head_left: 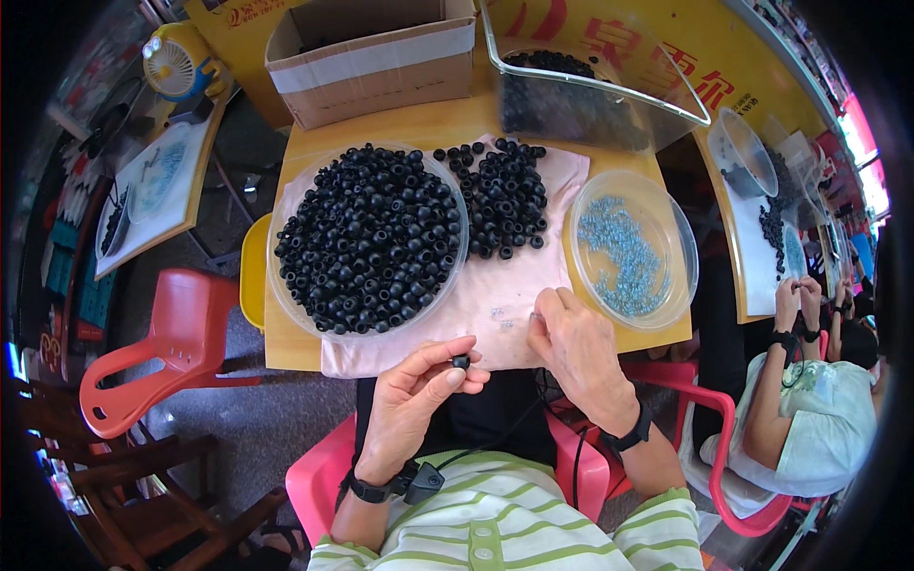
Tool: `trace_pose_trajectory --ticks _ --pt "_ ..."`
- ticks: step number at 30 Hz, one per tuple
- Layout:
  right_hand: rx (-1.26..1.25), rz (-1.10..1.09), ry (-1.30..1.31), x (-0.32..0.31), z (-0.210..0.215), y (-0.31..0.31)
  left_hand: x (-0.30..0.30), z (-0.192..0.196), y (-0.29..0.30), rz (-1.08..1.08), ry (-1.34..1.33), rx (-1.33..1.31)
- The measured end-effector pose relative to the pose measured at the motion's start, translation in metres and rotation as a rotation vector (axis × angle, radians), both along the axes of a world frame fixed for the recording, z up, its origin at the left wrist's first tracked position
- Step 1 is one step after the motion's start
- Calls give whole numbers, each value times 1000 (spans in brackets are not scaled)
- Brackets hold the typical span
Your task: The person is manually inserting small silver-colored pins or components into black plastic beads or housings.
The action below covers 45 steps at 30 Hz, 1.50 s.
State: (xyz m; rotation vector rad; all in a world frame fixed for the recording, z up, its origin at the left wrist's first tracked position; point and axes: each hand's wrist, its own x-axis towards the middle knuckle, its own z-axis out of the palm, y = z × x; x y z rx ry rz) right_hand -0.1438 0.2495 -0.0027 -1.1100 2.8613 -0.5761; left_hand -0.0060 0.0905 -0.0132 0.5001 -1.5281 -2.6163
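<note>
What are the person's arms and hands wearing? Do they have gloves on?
No gloves: the left hand and right hand are bare. There's a black left wristband beside a small, dark, boxy gadget, and a black right wristband. The short sleeves are white with green stripes.

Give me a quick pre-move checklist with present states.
1. Black bead in the left hand: ok, held at the fingertips.
2. Right hand holding something: cannot tell, too small at the fingertips.
3. Hands apart: ok, gap between them.
4. Blue beads in their tub: ok, spread over its bottom.
5. All other black beads contained: not ok, a loose pile lies on the cloth.
</note>
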Motion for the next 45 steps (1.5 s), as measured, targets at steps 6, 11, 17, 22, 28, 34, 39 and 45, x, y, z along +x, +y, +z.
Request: trace_pose_trajectory --ticks 6,11,17,22,28,34,39,45 --pt "-224 19 -18 2 -13 6 7 -9 0 31 152 256" --pt "-472 3 -226 14 5 13 15 -9 1 -17 108 350" --pt "-665 234 -399 55 38 11 19 0 16 5 72 381" --pt "-676 262 -326 66 42 9 29 -7 19 -29 161 396" --pt "-604 282 -162 79 46 7 41 -5 20 -13 171 366" --pt "-578 381 24 85 42 -5 51 -5 14 34 171 413" --pt "-413 513 323 88 44 -27 54 -10 3 90 198 527" --pt "-354 515 169 90 40 -61 53 -16 -20 294 119 558"
